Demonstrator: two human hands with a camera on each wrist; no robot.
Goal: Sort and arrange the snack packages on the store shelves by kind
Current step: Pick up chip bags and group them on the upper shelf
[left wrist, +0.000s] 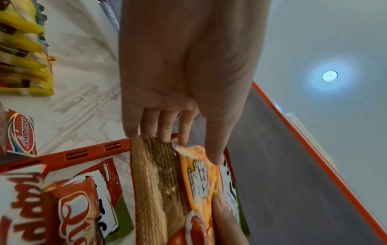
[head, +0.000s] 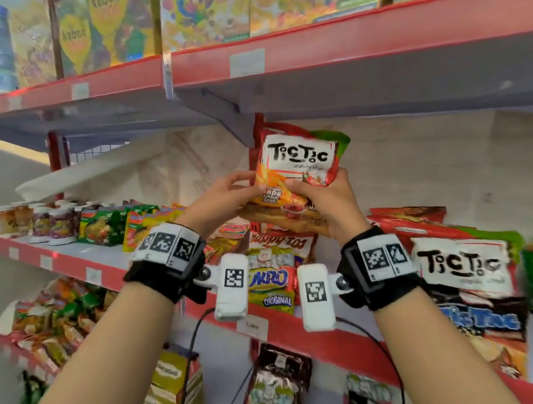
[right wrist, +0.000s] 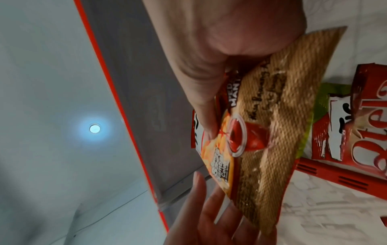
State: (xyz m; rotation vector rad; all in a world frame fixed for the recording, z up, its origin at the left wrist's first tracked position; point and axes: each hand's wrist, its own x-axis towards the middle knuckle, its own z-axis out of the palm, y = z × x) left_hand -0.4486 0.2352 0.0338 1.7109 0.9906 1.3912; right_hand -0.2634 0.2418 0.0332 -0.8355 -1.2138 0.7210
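I hold a red and white Tic Tic snack pack upright in front of the middle shelf's back wall. Right behind and below it is a second pack printed with wafers, held in the same grip. My left hand pinches the lower left edge, thumb on the front. My right hand pinches the lower right, thumb on the front too. The left wrist view shows my left hand with fingers behind the wafer pack. The right wrist view has my right hand gripping the wafer pack.
Another Tic Tic pack lies on the middle shelf at the right, over more bags. A loose pile of mixed snack packs sits below my hands. Noodle packs and jars stand at the left. Cereal boxes fill the top shelf.
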